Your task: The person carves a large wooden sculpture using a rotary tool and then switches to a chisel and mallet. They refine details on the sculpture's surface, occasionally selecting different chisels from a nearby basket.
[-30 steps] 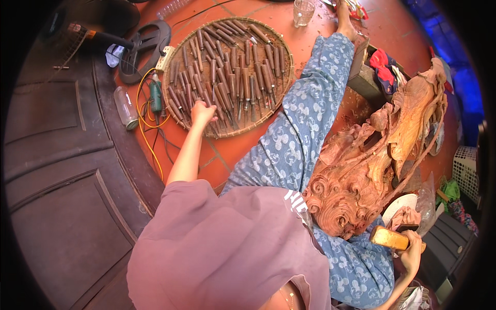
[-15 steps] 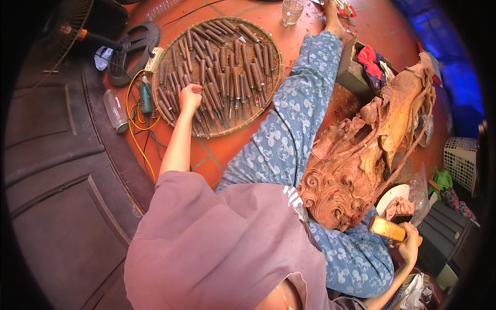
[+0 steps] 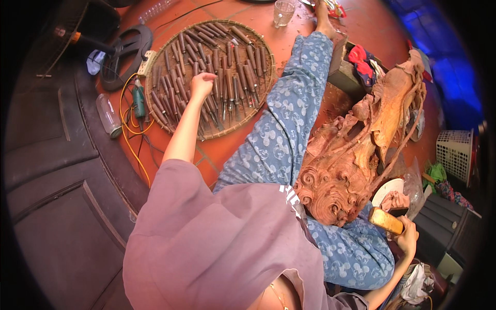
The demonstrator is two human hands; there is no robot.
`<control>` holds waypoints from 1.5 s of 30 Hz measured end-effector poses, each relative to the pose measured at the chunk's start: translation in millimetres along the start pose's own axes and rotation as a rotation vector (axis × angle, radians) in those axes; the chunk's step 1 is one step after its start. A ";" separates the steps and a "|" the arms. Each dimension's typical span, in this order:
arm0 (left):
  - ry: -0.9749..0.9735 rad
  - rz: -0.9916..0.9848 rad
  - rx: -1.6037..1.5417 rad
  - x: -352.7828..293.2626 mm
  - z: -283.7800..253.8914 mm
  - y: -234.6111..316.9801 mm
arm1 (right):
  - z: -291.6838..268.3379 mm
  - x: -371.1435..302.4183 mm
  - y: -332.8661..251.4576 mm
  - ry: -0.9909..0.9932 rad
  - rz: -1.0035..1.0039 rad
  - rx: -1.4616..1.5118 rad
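Note:
My left hand (image 3: 202,86) is over a round woven tray (image 3: 227,135) spread with wood-handled carving chisels (image 3: 228,82). Its fingers look curled closed; whether a chisel is in them is hidden. At the right, my right hand (image 3: 407,236) grips a yellowish wooden mallet (image 3: 386,221), its block-like head pointing left. Between my legs leans a large reddish-brown wood carving (image 3: 341,181), with swirling curls at its near end and a paler, smoother stretch at its far end. Neither hand touches the carving.
Left of the tray lie a green power tool (image 3: 138,99), a yellow cord (image 3: 122,116), a clear jar (image 3: 108,116) and a power strip (image 3: 146,63). A glass mug (image 3: 283,13) stands far off. A box of cloths (image 3: 347,70) is beyond the carving, a white basket (image 3: 454,155) at right.
My left hand has moved right across the chisels, from the tray's left part toward its middle. The right hand still holds the mallet in about the same place.

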State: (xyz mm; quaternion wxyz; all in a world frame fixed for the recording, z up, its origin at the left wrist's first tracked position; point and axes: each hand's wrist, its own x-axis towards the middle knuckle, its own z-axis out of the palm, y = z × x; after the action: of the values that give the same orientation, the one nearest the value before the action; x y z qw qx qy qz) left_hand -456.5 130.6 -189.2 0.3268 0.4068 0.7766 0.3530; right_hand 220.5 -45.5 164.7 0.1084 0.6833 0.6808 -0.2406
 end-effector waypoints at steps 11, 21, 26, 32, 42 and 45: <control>-0.046 0.110 0.550 66.0 117.4 81.8 | 3.4 -2.8 9.2 -0.042 0.048 0.069; -0.068 0.166 0.047 -49.9 122.2 55.2 | 8.5 -7.5 22.1 -0.088 0.168 0.175; 0.036 -0.077 0.048 -13.0 39.2 -18.7 | 6.9 -4.6 16.8 -0.102 0.154 0.089; 0.206 -0.059 0.535 75.5 -7.2 -4.8 | 9.0 -6.2 32.8 -0.103 0.137 0.074; 0.087 -0.275 0.671 98.1 14.7 0.4 | 6.7 -5.3 35.3 -0.090 0.083 0.067; 0.344 -0.139 0.487 96.5 -20.0 2.7 | 8.1 -3.6 37.8 -0.099 0.084 0.055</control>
State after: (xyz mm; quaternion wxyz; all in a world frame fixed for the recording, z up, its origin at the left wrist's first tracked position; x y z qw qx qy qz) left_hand -515.3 209.2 -197.6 0.1067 0.3534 0.9083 0.1968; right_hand 256.3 -54.4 152.6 0.1332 0.7011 0.6385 -0.2881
